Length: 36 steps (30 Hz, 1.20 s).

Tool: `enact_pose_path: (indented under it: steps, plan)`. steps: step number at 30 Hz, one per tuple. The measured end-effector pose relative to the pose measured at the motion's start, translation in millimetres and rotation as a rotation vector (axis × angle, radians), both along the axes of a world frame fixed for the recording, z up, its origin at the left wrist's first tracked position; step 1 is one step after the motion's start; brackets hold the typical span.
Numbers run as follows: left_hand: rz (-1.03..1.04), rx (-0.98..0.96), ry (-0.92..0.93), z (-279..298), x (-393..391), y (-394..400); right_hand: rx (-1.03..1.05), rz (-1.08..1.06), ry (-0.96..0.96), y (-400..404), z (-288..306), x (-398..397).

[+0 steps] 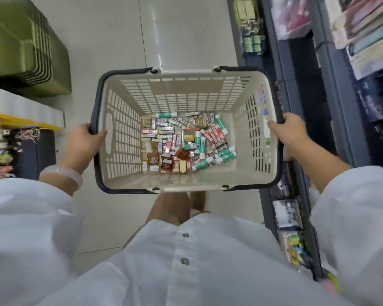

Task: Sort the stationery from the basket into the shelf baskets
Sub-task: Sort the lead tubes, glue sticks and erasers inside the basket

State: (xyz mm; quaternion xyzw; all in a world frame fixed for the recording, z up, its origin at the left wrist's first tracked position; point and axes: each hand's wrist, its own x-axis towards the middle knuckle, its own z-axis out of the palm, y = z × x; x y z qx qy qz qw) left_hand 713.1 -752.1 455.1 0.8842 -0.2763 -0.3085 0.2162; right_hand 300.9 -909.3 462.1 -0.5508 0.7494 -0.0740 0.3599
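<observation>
Basket (186, 91) was held over the floor beside the shelf (301, 89) on the right, stationery (186, 142) loose on its bottom; looked light, rigid. Left hand (84, 144) and right hand (290, 133) were curled over the side rims, best hold there

Bright even light, glare on the floor (155, 29), edges blurred and warped.

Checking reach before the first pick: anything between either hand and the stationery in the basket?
Nothing covers the stationery; the basket is open-topped. But the left hand and right hand both grip its rims, so neither is free.
</observation>
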Motion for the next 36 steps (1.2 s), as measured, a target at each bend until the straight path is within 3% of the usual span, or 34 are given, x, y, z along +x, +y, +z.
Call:
enact_pose_path:
  steps: [9,19,25,36]
  plan:
    - [0.062,-0.039,0.037,-24,111,-272,-0.019,0.06,0.031,-299,-12,112]
    - [0.027,-0.022,0.032,-2,209,-590,0.005,-0.044,-0.085,-602,4,213]
    - [0.11,-0.009,0.077,-3,268,-769,0.014,-0.002,-0.119,-803,1,283]
    - [0.135,-0.004,0.047,-1,411,-1036,-0.028,0.013,-0.113,-1076,5,435]
